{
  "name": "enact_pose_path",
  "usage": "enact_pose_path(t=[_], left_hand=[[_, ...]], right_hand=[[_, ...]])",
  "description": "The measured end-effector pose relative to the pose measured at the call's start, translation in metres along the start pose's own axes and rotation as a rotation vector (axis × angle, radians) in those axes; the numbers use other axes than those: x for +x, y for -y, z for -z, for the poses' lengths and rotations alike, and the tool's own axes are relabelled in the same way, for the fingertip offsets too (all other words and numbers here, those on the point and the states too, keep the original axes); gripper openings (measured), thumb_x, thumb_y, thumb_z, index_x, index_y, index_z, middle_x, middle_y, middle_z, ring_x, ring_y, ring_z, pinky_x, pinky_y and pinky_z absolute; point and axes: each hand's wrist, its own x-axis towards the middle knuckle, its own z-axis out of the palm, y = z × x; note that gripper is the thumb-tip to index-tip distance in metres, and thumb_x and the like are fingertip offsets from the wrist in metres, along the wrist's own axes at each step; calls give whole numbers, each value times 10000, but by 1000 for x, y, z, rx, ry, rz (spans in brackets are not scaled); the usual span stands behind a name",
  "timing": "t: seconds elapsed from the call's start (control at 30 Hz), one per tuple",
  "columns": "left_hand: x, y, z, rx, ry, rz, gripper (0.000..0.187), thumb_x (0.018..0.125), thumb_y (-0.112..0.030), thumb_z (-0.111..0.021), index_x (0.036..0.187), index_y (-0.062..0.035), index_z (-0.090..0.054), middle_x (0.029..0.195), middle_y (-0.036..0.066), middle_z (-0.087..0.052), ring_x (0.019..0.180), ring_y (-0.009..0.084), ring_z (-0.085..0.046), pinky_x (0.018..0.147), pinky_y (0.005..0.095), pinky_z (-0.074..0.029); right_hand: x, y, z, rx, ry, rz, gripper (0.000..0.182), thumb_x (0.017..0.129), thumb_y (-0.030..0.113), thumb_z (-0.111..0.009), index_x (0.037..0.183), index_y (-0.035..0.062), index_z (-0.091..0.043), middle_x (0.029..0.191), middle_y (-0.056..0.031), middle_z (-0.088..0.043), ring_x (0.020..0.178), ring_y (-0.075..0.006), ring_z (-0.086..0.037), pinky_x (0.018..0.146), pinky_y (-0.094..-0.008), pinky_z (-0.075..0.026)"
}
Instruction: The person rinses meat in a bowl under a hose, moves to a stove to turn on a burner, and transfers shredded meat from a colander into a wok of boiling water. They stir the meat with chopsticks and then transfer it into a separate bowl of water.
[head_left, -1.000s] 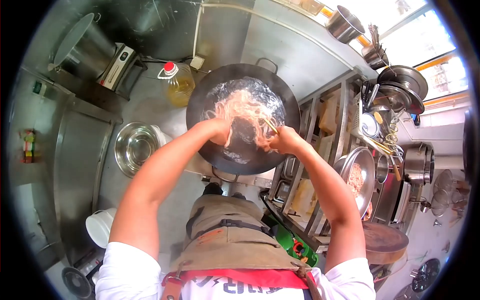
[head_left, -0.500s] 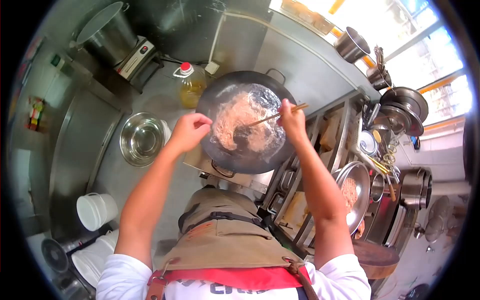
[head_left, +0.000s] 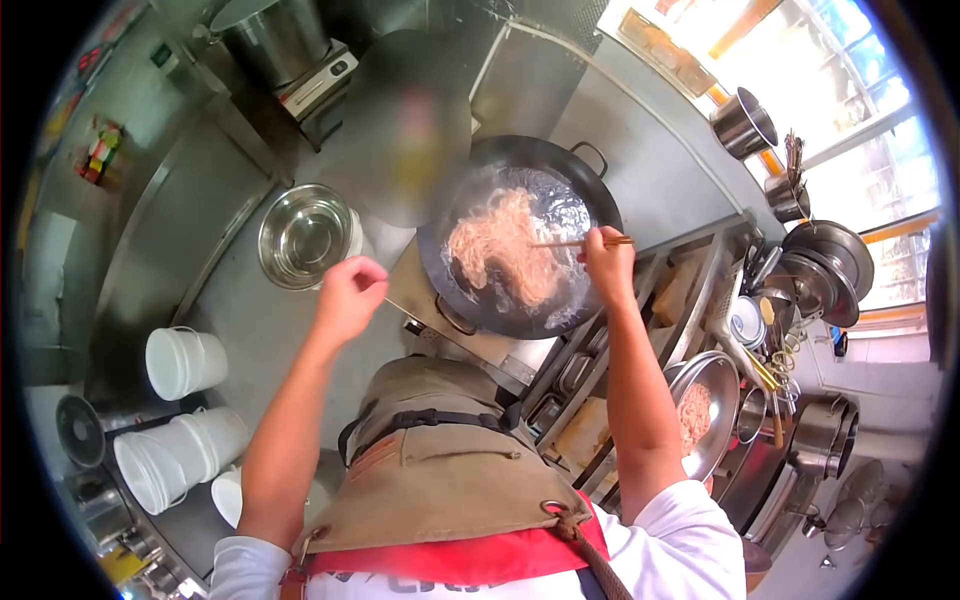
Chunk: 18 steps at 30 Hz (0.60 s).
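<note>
Stainless steel counters and racks fill this cramped kitchen, with bright windows at the upper right. Compared with a second ago, when both hands were buried together in the noodles, the hands are now well apart: the left hand point(head_left: 348, 293) has drawn back off the wok to hang over the counter, loosely curled, with what looks like a thin strand trailing from its fingers, though I cannot tell for sure what it pinches. The right hand point(head_left: 608, 262) is clamped on a pair of chopsticks point(head_left: 578, 242), which lie nearly level with their tips reaching into the noodles point(head_left: 498, 250). Half a second ago the sticks slanted more steeply.

The noodles are a pale, pinkish tangle gathered at the middle of the black wok point(head_left: 520, 235), ringed by glistening, bubbling liquid. The wok sits on the burner just ahead of the person's apron point(head_left: 445, 465).

An empty steel bowl point(head_left: 305, 233) rests on the counter just beyond the left hand, with bare counter around it. White buckets point(head_left: 183, 360) stand at the far left. To the right, a rack edge runs close beside the right forearm, and a steel pan of shredded food point(head_left: 698, 408) sits near the elbow.
</note>
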Motion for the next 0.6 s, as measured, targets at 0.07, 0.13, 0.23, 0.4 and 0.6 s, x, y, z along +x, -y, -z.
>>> enact_pose_path(t=[0.07, 0.13, 0.23, 0.4, 0.6], left_hand=[[14, -29, -28, 34, 75, 5, 173, 743, 0, -622, 916, -2, -637, 771, 34, -632, 690, 95, -576, 621, 236, -472], [34, -13, -69, -191, 249, -61, 401, 743, -63, -634, 1143, -60, -599, 1068, 110, -640, 1027, 217, -589, 884, 351, -463], [28, -44, -84, 234, 322, -136, 683, 720, -241, -661, 1364, -241, -433, 1448, 98, -371, 1407, 361, -123, 1101, 578, -57], [21, -35, -76, 114, 229, -138, 587, 720, -214, -668, 1285, -171, -513, 1318, 123, -497, 1280, 325, -341, 1042, 495, -224], [5, -37, -68, 42, 237, -81, 420, 754, -180, -669, 1143, -37, -607, 1087, 114, -642, 1013, 208, -601, 896, 311, -451]], right_hand=[[1, -22, -30, 71, -2, 61, 216, 815, 154, -524, 716, -1, -636, 685, -182, -644, 654, -282, -660, 648, -389, -515], [-5, -60, -53, -311, 36, 285, 225, 800, 175, -567, 773, -27, -660, 638, -125, -636, 628, -150, -630, 597, -308, -496], [-28, -51, -19, -292, 100, 381, 196, 767, 146, -585, 789, -27, -676, 660, -144, -645, 607, -163, -633, 608, -304, -503], [-23, -11, 6, -78, 8, 249, 150, 805, 120, -588, 855, 2, -665, 675, -132, -637, 646, -208, -627, 601, -317, -489], [23, -53, -62, -107, 202, 541, 135, 810, 123, -572, 879, 50, -662, 854, -218, -624, 829, -404, -600, 712, -431, -477]])
